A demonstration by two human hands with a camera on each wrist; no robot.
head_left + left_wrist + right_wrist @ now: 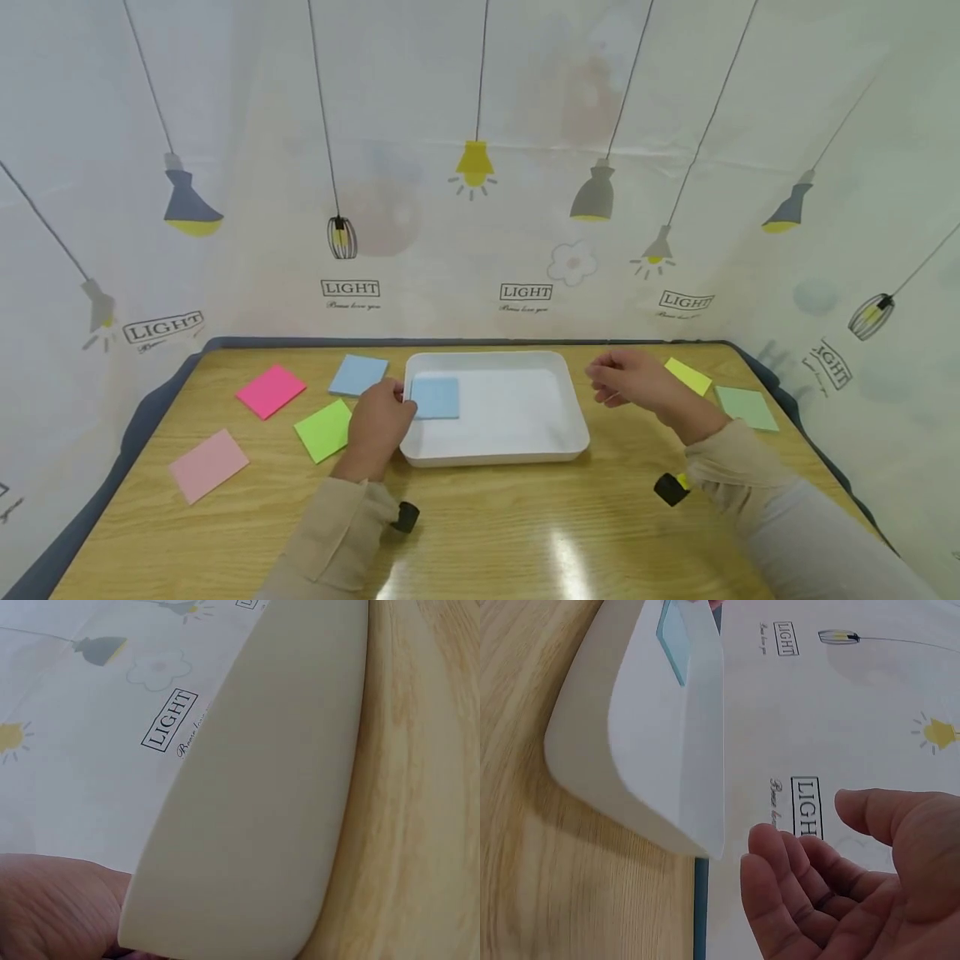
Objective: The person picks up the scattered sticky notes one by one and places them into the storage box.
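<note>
A white rectangular tray (517, 408) stands on the table with a pad of blue sticky notes (437, 398) lying flat at its left end. My left hand (378, 423) pinches the tray's left rim beside that pad; in the left wrist view, the tray's wall hides most of the fingers of this hand (56, 911). Off the tray's right side, my right hand (633, 385) hovers apart from it. Loosely curled fingers and a separate thumb show on the right hand (840, 885) in the right wrist view, with nothing between them.
Left of the tray lie sticky notes in blue (358, 375), bright pink (271, 391), lime green (324, 430) and pale pink (208, 466). On the right are yellow notes (688, 377), partly behind my right hand, and pale green notes (746, 407). A lamp-printed cloth (435, 267) surrounds the wooden table (495, 525).
</note>
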